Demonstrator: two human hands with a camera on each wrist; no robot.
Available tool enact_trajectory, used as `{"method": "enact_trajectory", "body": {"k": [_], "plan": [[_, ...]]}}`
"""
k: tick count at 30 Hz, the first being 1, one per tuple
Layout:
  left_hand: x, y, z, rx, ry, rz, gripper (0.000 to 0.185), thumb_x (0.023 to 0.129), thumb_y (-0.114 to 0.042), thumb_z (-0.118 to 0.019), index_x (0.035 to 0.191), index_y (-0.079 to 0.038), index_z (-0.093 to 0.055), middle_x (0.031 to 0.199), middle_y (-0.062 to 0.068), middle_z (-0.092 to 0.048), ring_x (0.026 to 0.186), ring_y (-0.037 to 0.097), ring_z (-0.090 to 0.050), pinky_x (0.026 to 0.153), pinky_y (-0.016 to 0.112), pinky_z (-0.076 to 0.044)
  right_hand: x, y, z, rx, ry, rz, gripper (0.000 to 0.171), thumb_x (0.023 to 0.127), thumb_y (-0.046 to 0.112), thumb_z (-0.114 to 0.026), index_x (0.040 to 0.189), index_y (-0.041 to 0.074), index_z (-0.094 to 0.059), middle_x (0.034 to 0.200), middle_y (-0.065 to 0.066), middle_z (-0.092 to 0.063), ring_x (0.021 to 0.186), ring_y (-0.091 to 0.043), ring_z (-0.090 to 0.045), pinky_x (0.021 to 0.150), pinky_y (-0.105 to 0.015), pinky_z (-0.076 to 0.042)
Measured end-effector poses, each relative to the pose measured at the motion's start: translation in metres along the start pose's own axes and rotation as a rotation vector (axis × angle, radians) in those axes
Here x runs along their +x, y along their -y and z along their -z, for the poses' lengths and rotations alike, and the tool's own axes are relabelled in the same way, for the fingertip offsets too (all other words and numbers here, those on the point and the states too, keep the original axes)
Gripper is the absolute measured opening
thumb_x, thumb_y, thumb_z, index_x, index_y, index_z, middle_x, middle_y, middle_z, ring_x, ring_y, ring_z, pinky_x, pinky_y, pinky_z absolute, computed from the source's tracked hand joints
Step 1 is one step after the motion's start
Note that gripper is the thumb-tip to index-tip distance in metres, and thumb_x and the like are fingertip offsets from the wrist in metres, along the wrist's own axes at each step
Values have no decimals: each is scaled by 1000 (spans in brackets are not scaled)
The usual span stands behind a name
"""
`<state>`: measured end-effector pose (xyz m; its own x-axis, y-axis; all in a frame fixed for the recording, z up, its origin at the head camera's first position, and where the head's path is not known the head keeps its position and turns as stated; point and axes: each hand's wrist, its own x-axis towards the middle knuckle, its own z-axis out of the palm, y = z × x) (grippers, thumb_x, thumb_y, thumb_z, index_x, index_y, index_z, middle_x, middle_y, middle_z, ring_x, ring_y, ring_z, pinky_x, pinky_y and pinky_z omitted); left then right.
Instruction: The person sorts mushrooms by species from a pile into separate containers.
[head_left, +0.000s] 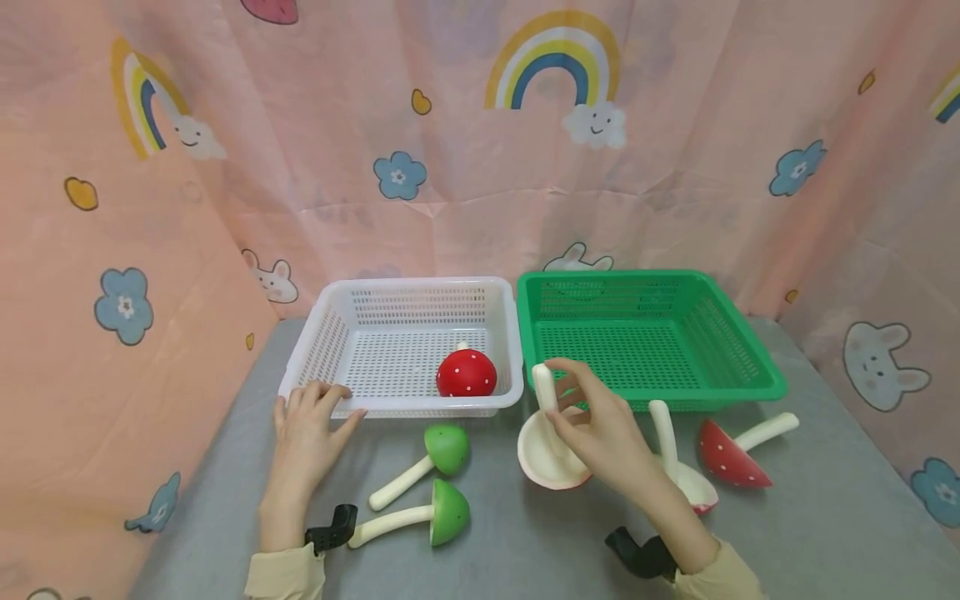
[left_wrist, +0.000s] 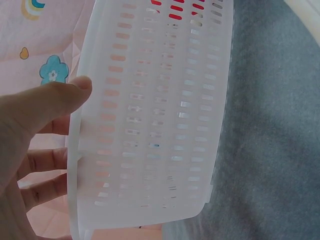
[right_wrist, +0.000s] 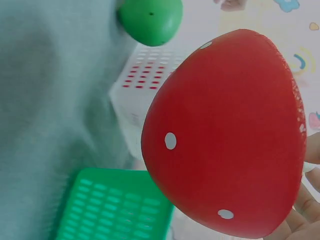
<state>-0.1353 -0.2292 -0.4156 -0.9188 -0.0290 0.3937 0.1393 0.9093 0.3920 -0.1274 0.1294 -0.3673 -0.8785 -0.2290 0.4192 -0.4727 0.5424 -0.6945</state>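
My right hand pinches the cream stem of a red mushroom, tilted just above the grey table in front of the gap between the two baskets. Its white-dotted red cap fills the right wrist view. My left hand grips the front left rim of the white basket, with the thumb on the outer wall. Another red mushroom lies inside that basket. The green basket beside it holds nothing.
Two green mushrooms lie on the table between my hands. Two more red mushrooms lie to the right of my right hand. Pink patterned curtains enclose the table on three sides.
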Motion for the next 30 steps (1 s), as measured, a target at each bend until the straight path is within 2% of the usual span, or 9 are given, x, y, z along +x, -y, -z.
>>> {"method": "enact_trajectory", "body": {"k": [6, 14, 19, 23, 30], "plan": [[2, 0, 2, 1, -3, 0, 29, 82, -27, -75, 102, -10, -63, 106, 11, -57, 109, 35, -45, 107, 71, -16, 23, 12, 2, 18, 2, 34, 60, 79, -1, -74, 131, 18, -49, 95, -5, -65, 82, -14, -65, 69, -29, -59], [1, 1, 0, 10, -25, -27, 28, 81, -26, -76, 101, -10, -65, 102, 9, -57, 105, 35, -47, 105, 71, -18, 55, 18, -7, 132, 19, 40, 59, 81, -4, -71, 132, 15, -48, 100, -12, -65, 84, -23, -66, 72, -40, -60], [-2, 0, -2, 1, -7, -11, 27, 81, -27, -76, 101, -11, -64, 104, 10, -58, 106, 34, -47, 106, 71, -17, 71, 15, -13, 189, 54, 38, 57, 84, -3, -67, 133, 17, -47, 104, -15, -63, 84, -25, -66, 75, -43, -60], [-2, 0, -2, -6, 2, -2, 27, 82, -27, -75, 102, -12, -64, 105, 10, -58, 108, 34, -46, 107, 72, -16, 88, 13, -18, 172, 77, 56, 56, 85, -2, -67, 134, 15, -46, 105, -15, -62, 85, -26, -66, 74, -41, -60], [0, 1, -2, 2, -24, -21, 27, 81, -27, -76, 101, -11, -64, 103, 10, -58, 106, 35, -47, 106, 72, -17, 118, 13, -26, 102, 110, 61, 54, 87, 4, -67, 135, 15, -45, 105, -11, -62, 89, -24, -66, 76, -39, -60]]}}
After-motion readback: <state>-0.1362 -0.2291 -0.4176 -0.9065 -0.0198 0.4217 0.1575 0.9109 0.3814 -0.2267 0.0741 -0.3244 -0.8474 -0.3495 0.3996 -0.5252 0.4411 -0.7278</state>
